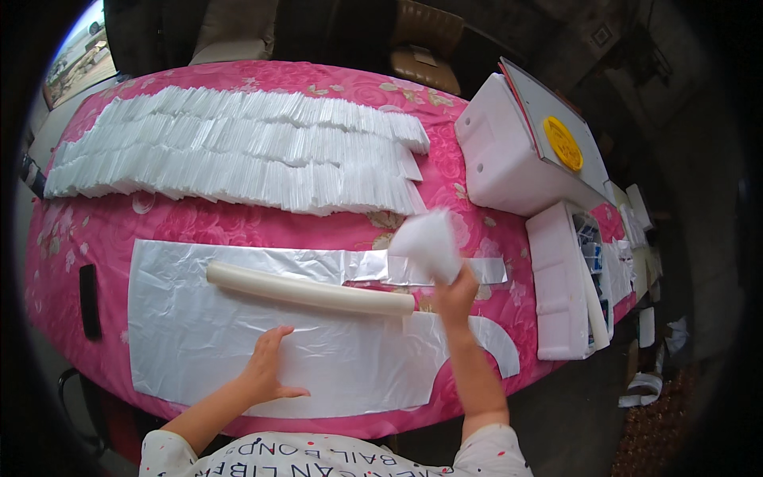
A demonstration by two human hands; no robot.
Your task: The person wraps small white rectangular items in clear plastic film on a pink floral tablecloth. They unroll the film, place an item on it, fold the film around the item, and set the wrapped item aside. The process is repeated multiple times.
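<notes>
My right hand [456, 296] is raised at the right of the table, fingers closed on a white flat packet [427, 243] that is smeared by motion. Thumb and fingers spread, my left hand [269, 367] is over a large silvery-white plastic bag [183, 334] laid flat with its handle ends to the right. Across the bag lies a cream-coloured tube [310, 291], slightly slanted. Beyond it, long overlapping rows of thin white packets [238, 147] fill the far left of the table; they resemble the held one.
The table wears a pink flowered cloth [238, 225]. A black oblong object [90, 302] lies at the left. On the right stand a large white foam box [497, 151] with a board and yellow round item [563, 143] on top, and an open foam box [556, 278] holding small packages.
</notes>
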